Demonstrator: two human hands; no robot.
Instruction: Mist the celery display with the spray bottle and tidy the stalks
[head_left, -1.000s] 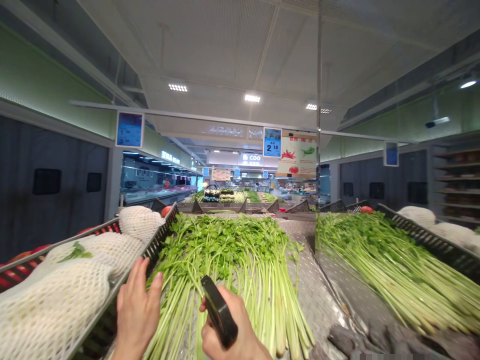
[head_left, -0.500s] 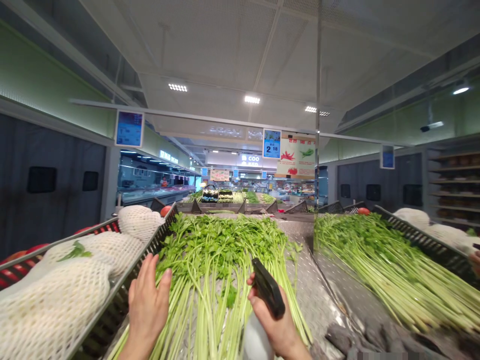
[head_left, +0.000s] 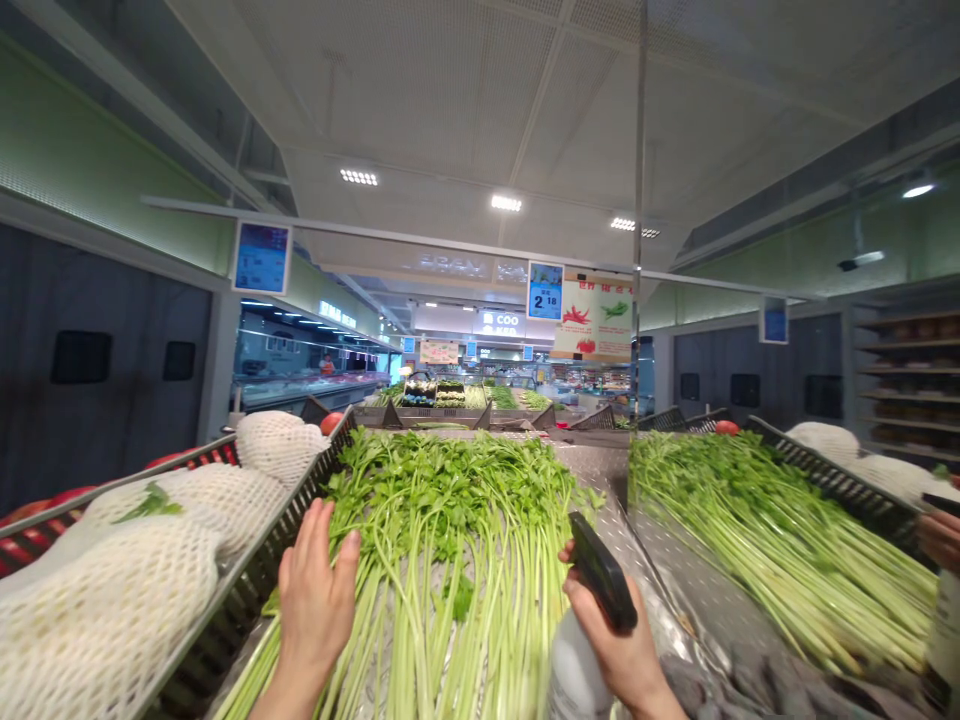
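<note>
Celery point(head_left: 450, 520) with green leaves and pale stalks lies spread across a metal shelf, leaves to the far side. My left hand point(head_left: 315, 590) is over the left side of the celery, fingers extended and thumb apart, holding nothing. Whether it touches the stalks I cannot tell. My right hand point(head_left: 619, 630) grips a spray bottle point(head_left: 577, 670) with a black head and a whitish body. The bottle is upright above the right edge of the celery, its head pointing forward. My fingers partly hide its neck.
At the left, a black crate point(head_left: 217, 590) holds large pale produce point(head_left: 112, 590) in white foam nets. A mirror panel point(head_left: 750, 600) on the right reflects the celery and my hand. Price signs point(head_left: 545, 290) hang from a rail above. Dark cloth-like material point(head_left: 712, 690) lies at lower right.
My right hand has moved to the right with the spray bottle. My left hand has shifted slightly right, still open. Some celery at the right edge looks slightly shifted.
</note>
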